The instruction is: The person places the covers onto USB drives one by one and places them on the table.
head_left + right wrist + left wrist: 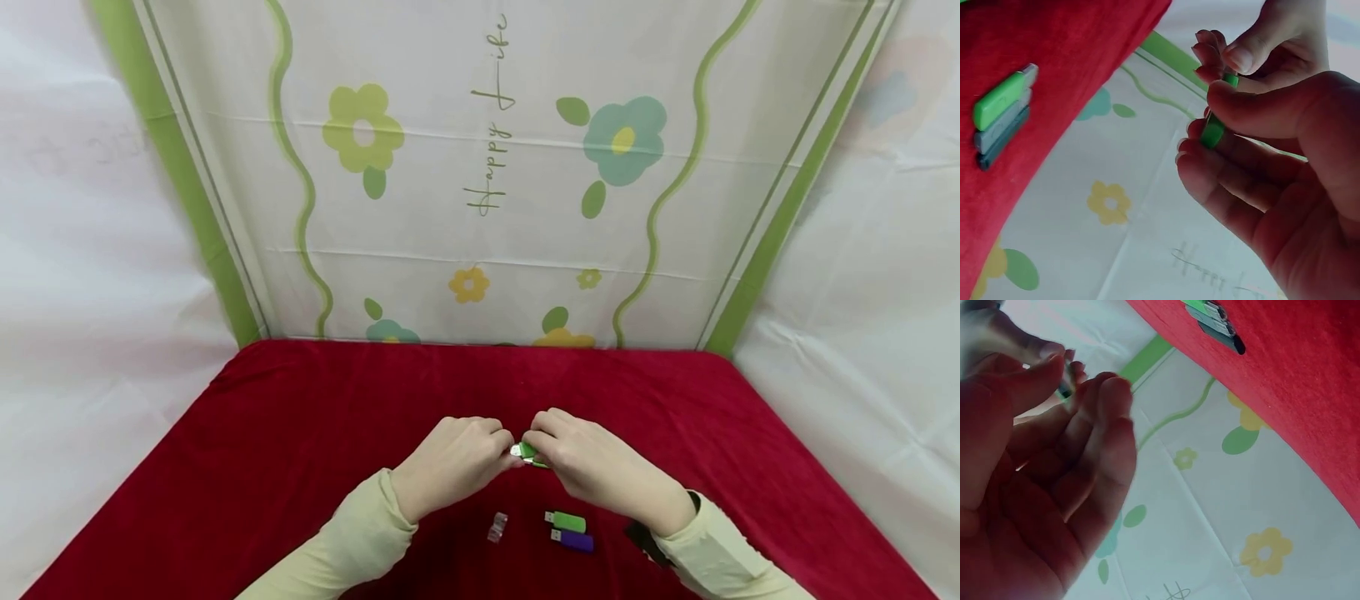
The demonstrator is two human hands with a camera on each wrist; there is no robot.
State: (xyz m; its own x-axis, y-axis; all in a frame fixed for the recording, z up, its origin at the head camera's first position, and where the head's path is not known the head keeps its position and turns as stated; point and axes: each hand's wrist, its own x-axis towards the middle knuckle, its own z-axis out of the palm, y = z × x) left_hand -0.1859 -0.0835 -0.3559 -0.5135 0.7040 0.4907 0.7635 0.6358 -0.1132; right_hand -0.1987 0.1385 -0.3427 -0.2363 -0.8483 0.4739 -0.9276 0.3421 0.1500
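A green USB stick (528,450) with a silver plug is held between both hands, in front of the body above the red cloth. My right hand (581,454) pinches its green body (1213,132) between thumb and fingers. From the other side my left hand (461,454) pinches the end with the silver plug, thumb against fingertips, hiding part of it. Nearer the body, another green USB stick (568,522) lies on the cloth, with a purple USB stick (573,542) alongside. Left of these lie small clear plastic pieces (497,527).
The red cloth (337,400) covers the table. White fabric walls with printed flowers (363,129) stand behind it and at both sides. A black band or strap (647,540) shows at the right wrist, below the pale sleeve.
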